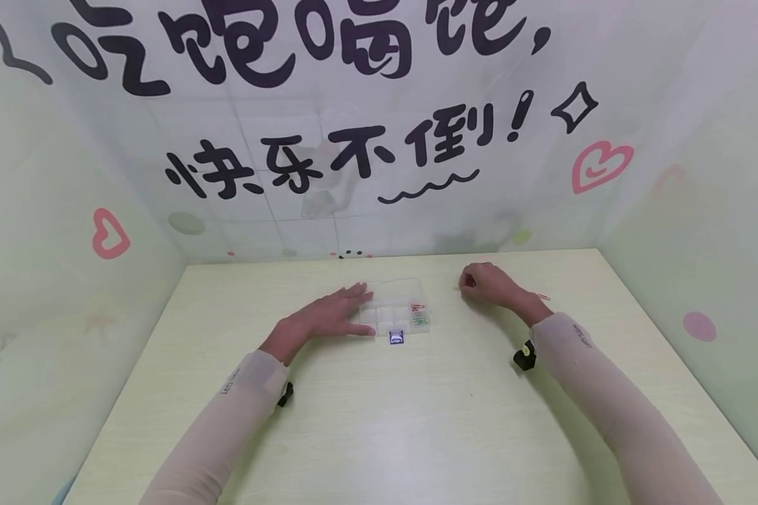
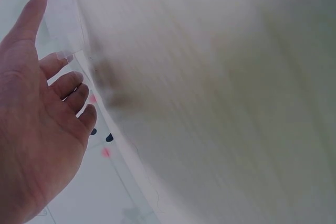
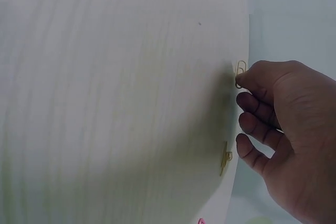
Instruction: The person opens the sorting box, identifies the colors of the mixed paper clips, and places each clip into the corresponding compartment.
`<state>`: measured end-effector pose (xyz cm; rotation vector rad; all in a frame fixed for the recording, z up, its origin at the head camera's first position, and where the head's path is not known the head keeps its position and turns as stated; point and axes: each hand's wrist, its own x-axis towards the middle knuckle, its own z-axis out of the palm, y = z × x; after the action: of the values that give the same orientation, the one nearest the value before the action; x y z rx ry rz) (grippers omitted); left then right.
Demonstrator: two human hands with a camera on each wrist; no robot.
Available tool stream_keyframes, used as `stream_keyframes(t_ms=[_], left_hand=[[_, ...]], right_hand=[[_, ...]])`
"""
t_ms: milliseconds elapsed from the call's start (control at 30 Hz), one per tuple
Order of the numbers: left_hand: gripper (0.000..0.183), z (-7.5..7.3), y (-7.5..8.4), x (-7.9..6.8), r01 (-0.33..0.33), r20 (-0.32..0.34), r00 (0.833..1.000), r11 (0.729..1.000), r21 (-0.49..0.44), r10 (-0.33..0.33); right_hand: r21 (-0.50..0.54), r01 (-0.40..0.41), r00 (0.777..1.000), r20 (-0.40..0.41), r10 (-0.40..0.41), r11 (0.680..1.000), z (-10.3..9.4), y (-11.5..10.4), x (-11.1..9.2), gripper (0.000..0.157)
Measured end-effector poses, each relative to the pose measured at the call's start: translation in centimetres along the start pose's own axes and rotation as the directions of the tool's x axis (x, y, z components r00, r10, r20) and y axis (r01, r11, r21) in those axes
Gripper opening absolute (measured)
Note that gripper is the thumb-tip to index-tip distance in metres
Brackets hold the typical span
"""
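A clear plastic compartment box [image 1: 388,289] lies toward the back of the table. Red paper clips [image 1: 417,307] and green paper clips [image 1: 420,320] sit in its right-hand compartments. My left hand [image 1: 333,313] rests at the box's left side, fingers spread and thumb along the front. To the right of the box, my right hand [image 1: 489,283] pinches a yellow paper clip [image 3: 241,67] between thumb and index finger, close over the table. Below those fingers in the right wrist view lie more yellow paper clips [image 3: 226,158].
Beside the right wrist lies a red paper clip [image 1: 543,297] on the pale wooden table [image 1: 379,421]. A small blue-and-white piece [image 1: 396,337] is at the box's front edge. A white printed wall [image 1: 379,231] stands behind the table, with panels on both sides.
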<state>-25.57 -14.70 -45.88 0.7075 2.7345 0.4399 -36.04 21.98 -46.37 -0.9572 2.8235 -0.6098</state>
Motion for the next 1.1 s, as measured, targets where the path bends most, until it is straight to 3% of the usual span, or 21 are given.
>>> stream_keyframes(t_ms=[400, 1100], left_hand=[[0.098, 0.0, 0.0, 0.0, -0.004, -0.002, 1.0, 1.0, 0.001, 0.004], [0.099, 0.0, 0.1, 0.0, -0.002, -0.002, 1.0, 1.0, -0.011, 0.002]], right_hand=[[-0.002, 0.032, 0.999, -0.02, -0.032, 0.999, -0.5, -1.1, -1.0, 0.006], [-0.068, 0.139, 0.99, -0.018, -0.141, 0.988, -0.4, -6.2, -0.5, 0.006]])
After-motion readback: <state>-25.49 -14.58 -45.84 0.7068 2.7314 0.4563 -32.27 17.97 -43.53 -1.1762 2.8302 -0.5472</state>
